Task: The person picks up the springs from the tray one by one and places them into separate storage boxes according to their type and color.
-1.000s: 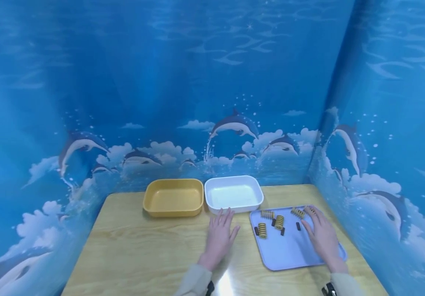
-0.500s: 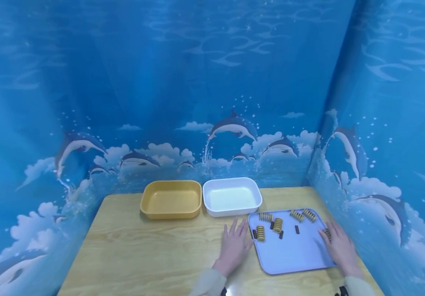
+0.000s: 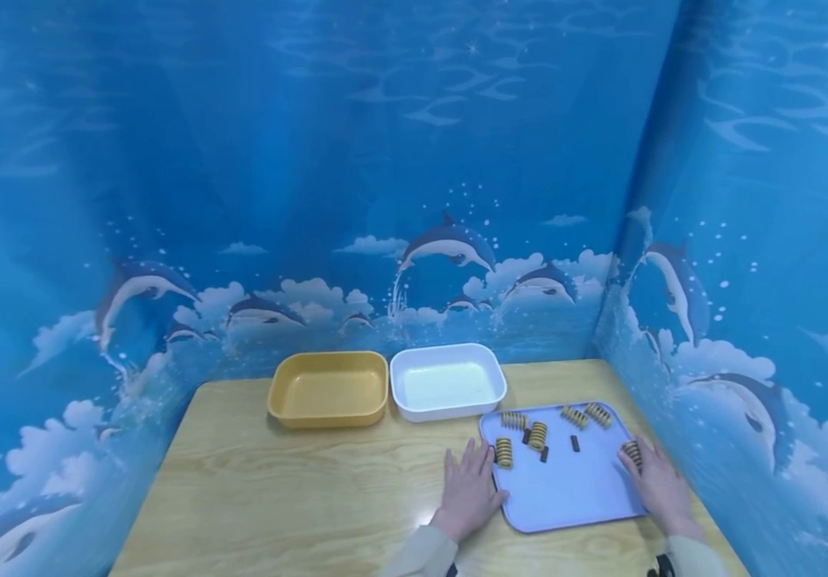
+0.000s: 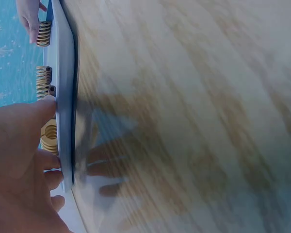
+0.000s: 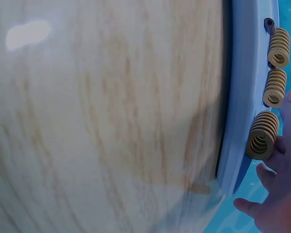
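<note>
Coil spring point(image 3: 632, 453), at the right side of the blue tray point(image 3: 565, 493), beside my right hand point(image 3: 662, 485); whether this grip pinches it I cannot tell. My left hand point(image 3: 467, 490) lies spread at the tray's left side, grasping nothing. I judge that a careless pinch could roll the spring off onto the tabletop point(image 3: 298, 497).

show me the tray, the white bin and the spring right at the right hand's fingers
Tray point(image 3: 565, 493), head view: bare floor.
White bin point(image 3: 448, 386), head view: inside floor.
Spring point(image 5: 265, 124), right wrist view: outer coils.
</note>
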A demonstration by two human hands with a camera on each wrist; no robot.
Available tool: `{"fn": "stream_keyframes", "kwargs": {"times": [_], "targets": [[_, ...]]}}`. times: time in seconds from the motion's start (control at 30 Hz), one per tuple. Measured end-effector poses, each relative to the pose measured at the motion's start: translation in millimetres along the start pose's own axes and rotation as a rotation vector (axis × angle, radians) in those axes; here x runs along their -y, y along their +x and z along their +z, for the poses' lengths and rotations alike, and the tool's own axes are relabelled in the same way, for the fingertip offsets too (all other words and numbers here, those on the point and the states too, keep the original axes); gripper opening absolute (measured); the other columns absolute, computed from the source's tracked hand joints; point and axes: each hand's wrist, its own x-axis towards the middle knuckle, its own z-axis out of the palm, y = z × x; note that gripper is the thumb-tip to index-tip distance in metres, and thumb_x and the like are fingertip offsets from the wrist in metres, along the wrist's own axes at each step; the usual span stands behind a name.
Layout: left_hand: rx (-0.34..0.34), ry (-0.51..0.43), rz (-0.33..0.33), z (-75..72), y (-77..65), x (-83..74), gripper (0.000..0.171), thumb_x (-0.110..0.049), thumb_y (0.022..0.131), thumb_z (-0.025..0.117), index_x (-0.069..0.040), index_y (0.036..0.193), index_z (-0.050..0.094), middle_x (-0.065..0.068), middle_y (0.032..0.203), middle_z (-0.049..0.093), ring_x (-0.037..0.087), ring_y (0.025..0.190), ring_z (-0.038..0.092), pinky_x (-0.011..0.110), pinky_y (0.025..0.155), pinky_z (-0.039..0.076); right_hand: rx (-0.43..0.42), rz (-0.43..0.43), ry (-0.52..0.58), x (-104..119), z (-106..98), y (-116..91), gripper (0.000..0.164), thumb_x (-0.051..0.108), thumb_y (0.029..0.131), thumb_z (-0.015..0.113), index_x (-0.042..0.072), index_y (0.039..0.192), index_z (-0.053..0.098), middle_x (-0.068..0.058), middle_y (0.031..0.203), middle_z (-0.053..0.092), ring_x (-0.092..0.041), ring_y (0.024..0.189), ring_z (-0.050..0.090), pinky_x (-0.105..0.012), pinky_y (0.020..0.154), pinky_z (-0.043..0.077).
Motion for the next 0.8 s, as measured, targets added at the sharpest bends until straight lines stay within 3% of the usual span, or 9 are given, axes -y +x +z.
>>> {"fn": "stream_keyframes", "kwargs": {"times": [0.33, 0.6, 0.8], "targets": [[-0.023, 0.031, -0.01, 7.6, 0.7, -2.4, 0.083, -0.069, 0.094, 0.05, -0.013, 0.154, 0.043, 0.003, 0.163, 0.035, 0.028, 0.152, 0.028, 0.063, 0.119, 0.026, -0.008, -0.009, 0.037, -0.7, 2.1, -5.0, 0.078, 0.051, 0.109, 0.032, -0.017, 0.148, 0.031, -0.046, 0.146, 0.029, -0.064, 0.136, 0.027, -0.075, 0.108, 0.026], [0.046, 0.057, -0.015, -8.2, -0.4, -3.2, 0.081, -0.067, 0.095, 0.05, -0.012, 0.154, 0.042, 0.003, 0.163, 0.036, 0.028, 0.152, 0.029, 0.062, 0.119, 0.027, 0.048, 0.028, 0.047, 1.4, -1.5, -4.9, 0.081, 0.054, 0.108, 0.031, -0.015, 0.15, 0.028, -0.048, 0.147, 0.022, -0.066, 0.133, 0.027, -0.075, 0.107, 0.028], [0.042, 0.063, -0.016, -10.0, -3.4, -0.6, 0.081, -0.067, 0.095, 0.051, -0.012, 0.154, 0.043, 0.002, 0.163, 0.037, 0.027, 0.151, 0.031, 0.062, 0.118, 0.028, 0.067, 0.024, 0.052, 3.6, -3.3, -7.8, 0.082, 0.054, 0.108, 0.033, -0.015, 0.15, 0.026, -0.048, 0.149, 0.019, -0.066, 0.135, 0.024, -0.076, 0.107, 0.025]]}}
